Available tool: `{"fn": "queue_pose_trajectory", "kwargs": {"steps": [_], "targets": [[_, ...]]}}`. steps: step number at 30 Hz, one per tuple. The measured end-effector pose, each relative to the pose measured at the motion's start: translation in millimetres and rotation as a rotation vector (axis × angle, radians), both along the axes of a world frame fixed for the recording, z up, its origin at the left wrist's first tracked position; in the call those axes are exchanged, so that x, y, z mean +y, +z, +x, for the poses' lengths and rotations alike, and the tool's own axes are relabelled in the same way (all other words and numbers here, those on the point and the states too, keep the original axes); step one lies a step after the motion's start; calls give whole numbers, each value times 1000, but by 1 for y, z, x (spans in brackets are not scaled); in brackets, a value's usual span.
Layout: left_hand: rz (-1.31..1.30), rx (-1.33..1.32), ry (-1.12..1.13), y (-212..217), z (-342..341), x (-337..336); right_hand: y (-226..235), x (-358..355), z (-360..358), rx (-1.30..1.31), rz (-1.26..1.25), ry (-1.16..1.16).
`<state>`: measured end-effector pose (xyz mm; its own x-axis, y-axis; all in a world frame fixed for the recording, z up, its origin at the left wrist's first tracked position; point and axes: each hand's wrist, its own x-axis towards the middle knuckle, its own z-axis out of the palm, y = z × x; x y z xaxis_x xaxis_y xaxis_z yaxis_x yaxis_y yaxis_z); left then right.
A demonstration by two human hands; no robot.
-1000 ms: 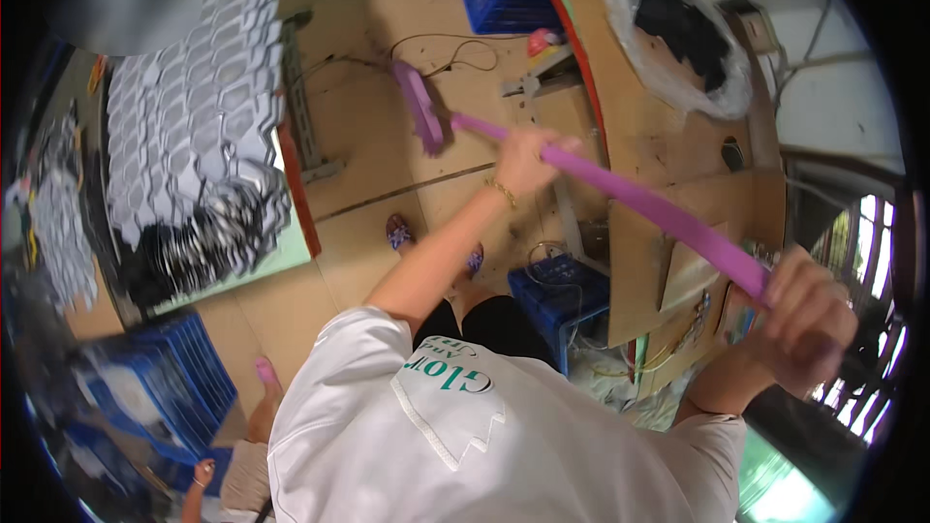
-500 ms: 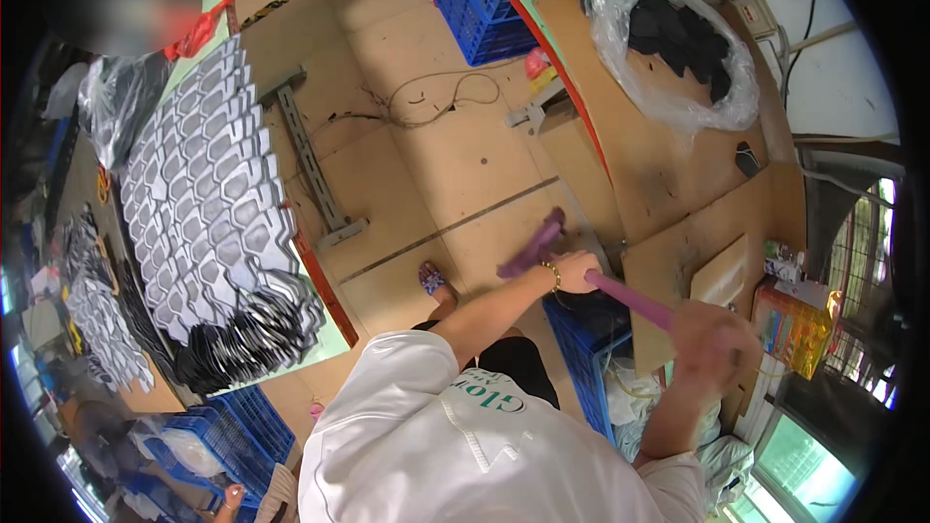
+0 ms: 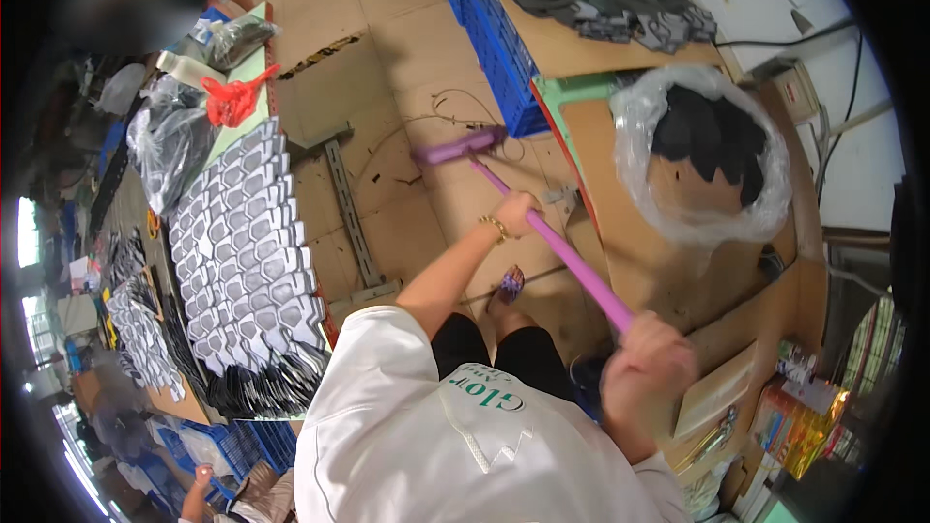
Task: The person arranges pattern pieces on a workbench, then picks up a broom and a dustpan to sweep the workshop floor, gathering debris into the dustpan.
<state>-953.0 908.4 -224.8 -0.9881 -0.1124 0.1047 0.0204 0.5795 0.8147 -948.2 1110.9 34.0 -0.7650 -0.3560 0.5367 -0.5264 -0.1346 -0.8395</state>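
Note:
A purple broom (image 3: 586,276) slants from the lower right up toward the middle of the floor. Its wide head (image 3: 460,147) lies on the tiles ahead of me, beside a loose cord and bits of dark litter. My left hand (image 3: 518,213), with a gold bracelet at the wrist, is wrapped round the lower part of the handle. Slightly blurred, my right hand (image 3: 649,358) grips the handle near its upper end. The right fingers close over the tip of the handle and hide it.
On the left, a table bears stacked grey-and-white cut pieces (image 3: 242,261) and a red plastic bag (image 3: 235,99). Metal table legs (image 3: 351,203) stand on the floor. At right, a cardboard-topped table holds a clear bag of black pieces (image 3: 707,150); blue crates (image 3: 489,44) stand beyond.
The broom head has moved forward, away from my feet, to beside the cord. Both hands went along with the handle, and my view has shifted over the room.

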Motion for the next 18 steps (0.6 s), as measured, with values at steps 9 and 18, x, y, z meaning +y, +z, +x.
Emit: {"fn": "queue_pose_trajectory", "kwargs": {"steps": [9,18], "targets": [[-61,-255,-54,10,-4,-74,3,-92,-36,-160,-262,325],[30,62,239,89,-21,-170,56,-154,-77,-89,-211,599]]}}
